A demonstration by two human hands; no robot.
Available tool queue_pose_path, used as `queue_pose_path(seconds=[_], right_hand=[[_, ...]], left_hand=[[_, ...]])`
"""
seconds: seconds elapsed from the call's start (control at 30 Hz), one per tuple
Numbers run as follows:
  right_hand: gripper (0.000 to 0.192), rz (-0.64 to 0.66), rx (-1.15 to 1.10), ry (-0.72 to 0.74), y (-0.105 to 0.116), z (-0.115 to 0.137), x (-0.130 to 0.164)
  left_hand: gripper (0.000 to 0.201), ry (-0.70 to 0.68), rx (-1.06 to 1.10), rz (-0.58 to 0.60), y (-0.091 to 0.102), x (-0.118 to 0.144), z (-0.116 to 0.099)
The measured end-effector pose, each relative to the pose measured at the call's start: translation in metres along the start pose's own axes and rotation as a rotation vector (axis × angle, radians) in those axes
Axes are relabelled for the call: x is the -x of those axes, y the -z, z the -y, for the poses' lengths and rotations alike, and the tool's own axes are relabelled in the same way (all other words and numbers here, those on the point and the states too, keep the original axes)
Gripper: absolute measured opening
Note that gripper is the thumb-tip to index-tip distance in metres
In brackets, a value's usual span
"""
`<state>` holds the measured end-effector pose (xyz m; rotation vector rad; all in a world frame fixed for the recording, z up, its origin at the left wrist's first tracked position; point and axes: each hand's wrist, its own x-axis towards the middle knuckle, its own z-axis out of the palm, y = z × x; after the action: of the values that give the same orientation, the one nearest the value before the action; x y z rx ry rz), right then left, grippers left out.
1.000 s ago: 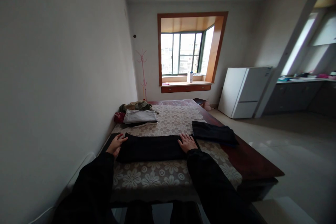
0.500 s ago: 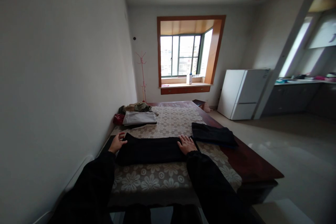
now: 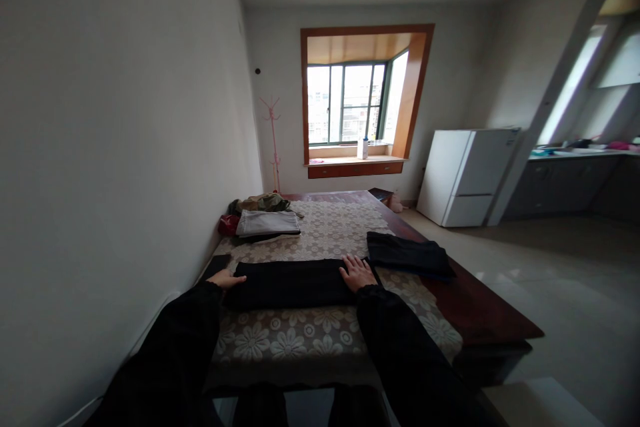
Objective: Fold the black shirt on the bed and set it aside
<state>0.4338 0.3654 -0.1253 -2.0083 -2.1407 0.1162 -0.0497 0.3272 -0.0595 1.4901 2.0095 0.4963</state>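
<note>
Head view: a folded black cloth point(image 3: 295, 285) lies flat on the patterned tablecloth point(image 3: 287, 342) at the near side of the table point(image 3: 493, 310). Its long axis runs left to right across the wearer's front, directly between the two hands. At its right end, the right hand point(image 3: 359, 273) rests palm down, grip flattened, fingers slightly spread, pinching nothing. At its left end is the left hand point(image 3: 227, 278), thumb extended rightward onto the margin; its fingers are obscured, so whether that grip pinches the fabric cannot be told. Each hand is nearest its own end; neither is clearly closer to the middle. Beyond the left hand is a dark patch point(image 3: 215, 267), origin undetermined. Just beside the right hand, on its far right side, lies a dark folded garment point(image 3: 407, 255). Farther back on the left are a grey cloth point(image 3: 269, 222), a red item point(image 3: 229, 224) and an olive cloth point(image 3: 265, 202), grouped near the wall point(image 3: 150, 147).
</note>
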Motion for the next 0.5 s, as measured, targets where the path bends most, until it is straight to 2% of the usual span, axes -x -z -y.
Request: queue_pose_path(seconds=[0.17, 0.3, 0.5], right_hand=[[0.063, 0.001, -0.003, -0.001, -0.001, -0.001, -0.001], [0.062, 0.006, -0.003, -0.002, -0.001, 0.000, -0.001], [0.062, 0.003, 0.010, -0.002, 0.002, 0.002, 0.001]], left_hand=[[0.044, 0.058, 0.062, 0.080, 0.001, -0.001, -0.005], [0.044, 0.010, 0.165, 0.046, -0.005, 0.002, -0.005], [0.056, 0.004, 0.233, -0.017, -0.010, 0.009, -0.008]])
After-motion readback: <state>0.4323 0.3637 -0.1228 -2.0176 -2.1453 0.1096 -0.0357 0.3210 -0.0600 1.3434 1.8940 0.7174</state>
